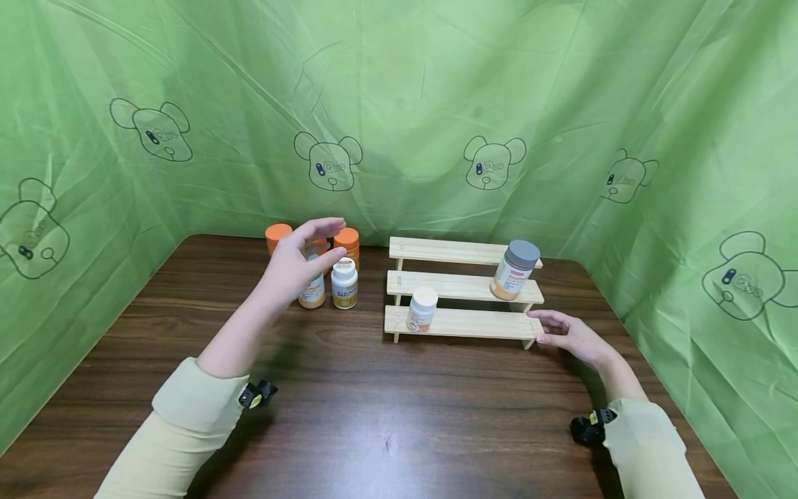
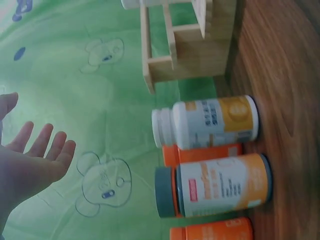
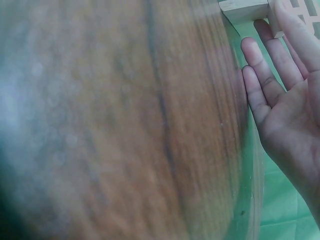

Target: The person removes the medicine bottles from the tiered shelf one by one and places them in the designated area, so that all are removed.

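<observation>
A three-step wooden rack (image 1: 464, 322) stands on the dark wooden table (image 1: 374, 416). A white-capped bottle (image 1: 422, 309) sits on its lowest step and a grey-capped bottle (image 1: 514, 270) on the middle step. Left of the rack stands a cluster of bottles: a white-capped one (image 1: 344, 283), orange ones (image 1: 346, 244) and a grey-capped one (image 2: 215, 186). My left hand (image 1: 305, 260) hovers above this cluster, fingers spread, holding nothing. My right hand (image 1: 564, 333) lies flat on the table with its fingertips (image 3: 280, 12) against the rack's lower right corner.
Green cloth with bear prints (image 1: 492, 163) closes in the table at the back and both sides. The table's right edge (image 3: 250, 165) runs close beside my right hand.
</observation>
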Demonstrator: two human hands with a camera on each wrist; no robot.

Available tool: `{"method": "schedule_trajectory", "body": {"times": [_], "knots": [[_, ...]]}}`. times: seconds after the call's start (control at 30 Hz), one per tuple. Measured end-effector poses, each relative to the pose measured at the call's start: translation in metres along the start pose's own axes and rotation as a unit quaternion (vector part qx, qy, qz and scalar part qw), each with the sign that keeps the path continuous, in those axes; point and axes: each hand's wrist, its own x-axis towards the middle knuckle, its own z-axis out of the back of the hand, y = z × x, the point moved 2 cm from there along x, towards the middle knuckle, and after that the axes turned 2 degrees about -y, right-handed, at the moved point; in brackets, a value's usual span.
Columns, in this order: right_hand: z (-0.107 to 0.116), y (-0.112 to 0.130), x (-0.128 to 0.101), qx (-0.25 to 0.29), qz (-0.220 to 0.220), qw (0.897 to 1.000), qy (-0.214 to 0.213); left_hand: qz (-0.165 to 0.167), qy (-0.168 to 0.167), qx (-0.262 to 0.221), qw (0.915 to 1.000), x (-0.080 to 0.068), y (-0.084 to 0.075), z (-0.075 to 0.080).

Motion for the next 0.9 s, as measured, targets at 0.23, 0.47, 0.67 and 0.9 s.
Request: {"method": "schedule_trajectory", "body": {"times": [0.23, 0.47, 0.67, 0.9], "knots": [[0.0, -0.001, 0.0, 0.001, 0.005, 1.0, 0.0, -0.004, 0.004, -0.035, 0.9994, -0.001, -0.016, -0.016], [0.0, -0.002, 0.001, 0.007, 0.008, 1.0, 0.004, -0.01, 0.016, -0.024, 0.9995, -0.003, -0.035, -0.035], [0.0, -0.002, 0.001, 0.005, 0.007, 1.0, 0.003, -0.046, 0.016, -0.01, 0.9988, -0.002, -0.044, -0.053], [0.002, -0.004, 0.001, -0.003, 0.002, 1.0, 0.003, -0.056, 0.012, -0.02, 0.9982, 0.001, -0.051, -0.075]]}}
